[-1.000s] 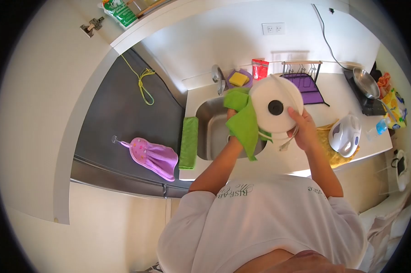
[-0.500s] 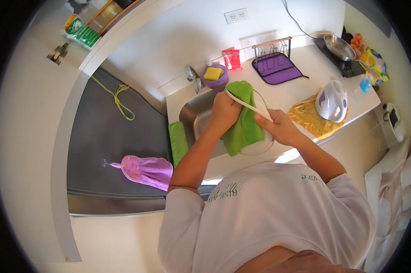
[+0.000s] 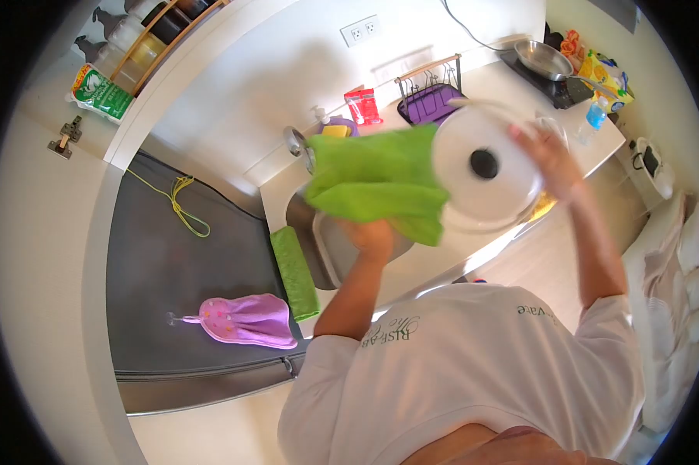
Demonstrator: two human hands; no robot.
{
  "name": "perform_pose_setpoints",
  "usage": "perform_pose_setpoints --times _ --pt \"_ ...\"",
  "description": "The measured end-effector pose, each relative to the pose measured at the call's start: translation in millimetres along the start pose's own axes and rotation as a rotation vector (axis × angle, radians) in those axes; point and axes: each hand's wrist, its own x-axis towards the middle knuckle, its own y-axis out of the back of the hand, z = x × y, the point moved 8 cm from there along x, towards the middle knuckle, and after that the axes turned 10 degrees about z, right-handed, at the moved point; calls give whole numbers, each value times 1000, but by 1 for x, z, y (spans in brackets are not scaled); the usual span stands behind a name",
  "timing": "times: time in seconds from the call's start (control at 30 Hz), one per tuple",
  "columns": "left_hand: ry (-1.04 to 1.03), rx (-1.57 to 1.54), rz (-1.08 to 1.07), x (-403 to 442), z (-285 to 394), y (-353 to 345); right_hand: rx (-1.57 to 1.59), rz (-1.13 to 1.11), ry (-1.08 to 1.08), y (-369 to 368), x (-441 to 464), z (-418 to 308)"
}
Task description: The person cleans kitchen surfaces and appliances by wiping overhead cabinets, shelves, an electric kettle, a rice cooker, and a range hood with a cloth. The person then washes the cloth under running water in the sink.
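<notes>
A green cloth (image 3: 376, 174) is draped over my left hand (image 3: 371, 236), its fingers mostly hidden under the fabric. My right hand (image 3: 549, 161), blurred by motion, grips the right edge of a round white lid (image 3: 465, 174) with a black centre knob (image 3: 484, 163). The lid's face is turned toward me, and the cloth meets its left edge. Both are held up above the counter, over and right of the sink (image 3: 328, 256).
A folded green towel (image 3: 294, 273) lies left of the sink, near the faucet (image 3: 296, 146). Behind stand a red packet (image 3: 363, 106) and a purple rack mat (image 3: 428, 103). A pan (image 3: 544, 60) and bottle (image 3: 595, 115) are at right; a pink towel (image 3: 249, 320) hangs left.
The lid has turned from edge-on to face me and moved up and right with my right hand. The cloth has spread out at its left side. The camera view has shifted.
</notes>
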Motion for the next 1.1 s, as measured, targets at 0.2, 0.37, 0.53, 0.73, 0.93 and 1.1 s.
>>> perform_pose_setpoints --times 0.2,0.37,0.53,0.73,0.93,1.1 --pt "44 -947 -294 24 121 -16 -426 34 229 120 121 -51" --pt "-76 -706 -91 41 122 -8 -569 -27 162 156 249 40" --pt "-135 -617 122 17 114 7 -518 -60 200 162 343 126" --pt "-188 -528 339 -39 106 25 -358 -253 116 156 431 198" --pt "-246 -474 465 -79 114 34 -428 -429 -268 105 434 304" --pt "-264 -444 503 -87 120 32 -631 -496 -96 93 479 360"
